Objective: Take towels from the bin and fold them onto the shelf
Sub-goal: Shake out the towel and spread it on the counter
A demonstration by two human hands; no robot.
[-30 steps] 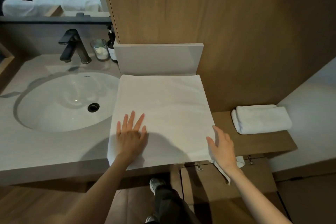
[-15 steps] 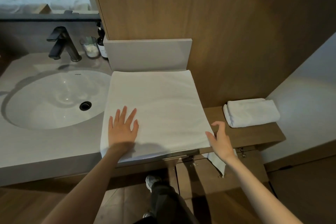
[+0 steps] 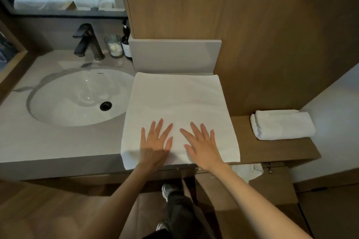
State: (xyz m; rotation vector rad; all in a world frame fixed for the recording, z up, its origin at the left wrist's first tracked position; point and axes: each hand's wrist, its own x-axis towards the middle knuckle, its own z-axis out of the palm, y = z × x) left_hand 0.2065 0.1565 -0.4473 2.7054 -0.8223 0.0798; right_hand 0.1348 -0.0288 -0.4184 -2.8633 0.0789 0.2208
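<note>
The fingers [image 3: 158, 130] of the left hand [image 3: 153, 147] are straight and spread wide, pressed flat on the near part of a white towel [image 3: 174, 101]. Just beside them the right hand [image 3: 204, 149] lies the same way, fingers [image 3: 196, 132] fanned, gripping nothing. The left hand looks a little blurred.

The towel stretches away from the fingertips to the grey upstand [image 3: 174, 54] and its near edge droops over the counter [image 3: 48, 141] front under the wrists. I take the flat palms as smoothing the cloth and pinning it so it doesn't slide off before the next fold.

Well right of the right fingers, a folded towel [image 3: 281, 124] already sits on the wooden shelf [image 3: 272, 151], which suggests where this one goes. Below that hand a scrap of white cloth [image 3: 248, 172] hangs beneath the shelf edge.

Left of the left fingers is the sink [image 3: 73, 99], with a dark tap [image 3: 87, 42], a glass [image 3: 114, 45] and a dark bottle [image 3: 127, 44] behind it. The bottle's pale label and a tiny mark on the sink rim are too small to read.
</note>
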